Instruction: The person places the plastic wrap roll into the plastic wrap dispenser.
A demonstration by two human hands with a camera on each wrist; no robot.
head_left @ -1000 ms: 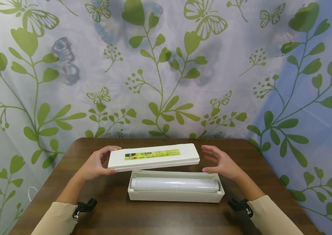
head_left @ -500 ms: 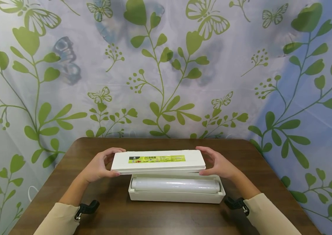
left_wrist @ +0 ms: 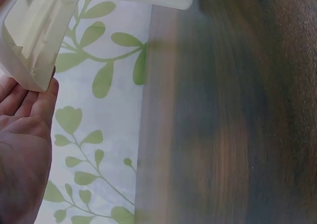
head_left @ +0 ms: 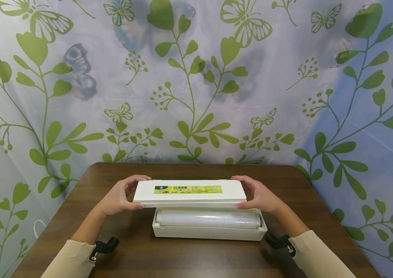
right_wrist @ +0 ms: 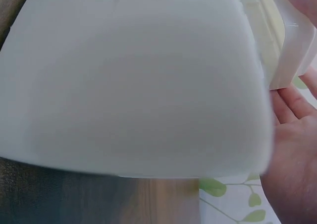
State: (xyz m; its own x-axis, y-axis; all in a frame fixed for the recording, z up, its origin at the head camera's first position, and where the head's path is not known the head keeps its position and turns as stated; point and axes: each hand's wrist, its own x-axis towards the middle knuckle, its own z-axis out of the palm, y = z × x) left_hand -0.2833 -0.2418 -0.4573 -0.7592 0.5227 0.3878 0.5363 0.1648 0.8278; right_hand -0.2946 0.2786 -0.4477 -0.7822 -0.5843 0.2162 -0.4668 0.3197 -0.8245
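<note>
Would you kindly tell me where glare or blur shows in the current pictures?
Head view: small bright glints on the roll, a faint sheen on the table; left wrist: the table's grain looks smeared; right wrist: the white box looms close, its outline soft.

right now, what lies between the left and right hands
Between the left hand and right hand is a long white rectangular lid with a yellow-green label, as the head view shows.

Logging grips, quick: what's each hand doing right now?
Left hand: holding the white lid by its left end.
Right hand: holding the same lid by its right end.
</note>
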